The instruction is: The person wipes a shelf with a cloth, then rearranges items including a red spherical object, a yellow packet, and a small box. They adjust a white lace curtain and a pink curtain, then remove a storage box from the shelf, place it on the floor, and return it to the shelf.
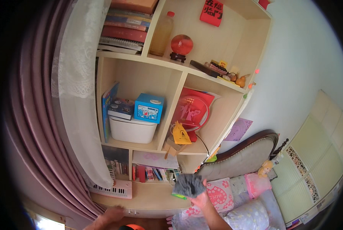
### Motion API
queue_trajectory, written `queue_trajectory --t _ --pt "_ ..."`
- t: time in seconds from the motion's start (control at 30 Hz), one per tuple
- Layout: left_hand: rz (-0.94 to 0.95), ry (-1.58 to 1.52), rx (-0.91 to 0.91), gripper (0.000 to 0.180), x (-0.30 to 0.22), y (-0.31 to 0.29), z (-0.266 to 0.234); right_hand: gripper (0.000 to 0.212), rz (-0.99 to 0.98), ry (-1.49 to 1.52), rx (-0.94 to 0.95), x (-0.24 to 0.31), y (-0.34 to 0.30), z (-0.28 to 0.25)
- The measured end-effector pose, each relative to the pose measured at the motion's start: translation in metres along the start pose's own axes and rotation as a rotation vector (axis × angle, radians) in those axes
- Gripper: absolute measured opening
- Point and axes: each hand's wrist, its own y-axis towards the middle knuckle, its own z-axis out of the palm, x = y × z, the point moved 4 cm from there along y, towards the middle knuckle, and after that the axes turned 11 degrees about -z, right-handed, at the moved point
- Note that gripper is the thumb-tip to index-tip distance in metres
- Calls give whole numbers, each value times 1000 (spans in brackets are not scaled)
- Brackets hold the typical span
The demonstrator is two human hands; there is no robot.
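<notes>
**Grey cloth in my right hand, in front of the bookshelf**

My right hand (200, 199) is raised in front of the low ledge of the bookshelf (148, 193), fingers closed around a crumpled grey cloth (188, 185). The cloth sits just right of the small toy keyboard (110, 189) that lies on that ledge, and just below the row of books (152, 173) in the bottom compartment.

I judge the cloth to be light and soft: it bunches and folds over itself above my fingers, with no stiffness holding its shape. It looks fuzzy and not slippery, so a pinch anywhere would hold, though a bunched handful near its lower edge, where I grip it now, seems the surest place. Nothing about it looks fragile.

My left hand (109, 217) is low at the bottom edge of the view, below the bookshelf ledge and left of the cloth. It looks flat and spread, holding nothing that I can see, but it is partly cut off and blurred, so I cannot tell whether it rests on the ledge front or hangs just clear of it. The two hands are well apart.

Right of the bookshelf stands a padded sofa (252, 157) with pink cushions (221, 193).
</notes>
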Motion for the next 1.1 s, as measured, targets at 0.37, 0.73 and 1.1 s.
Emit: queue_trajectory --t 0.37,0.73,1.1 --pt "-121 -702 -600 11 87 92 -427 34 -352 -395 -96 76 32 163" --pt "-126 -1956 53 47 59 257 -544 36 -420 -186 -191 68 65 159" --pt "-46 -2312 -107 66 26 369 -593 34 -451 -104 -225 64 73 147"
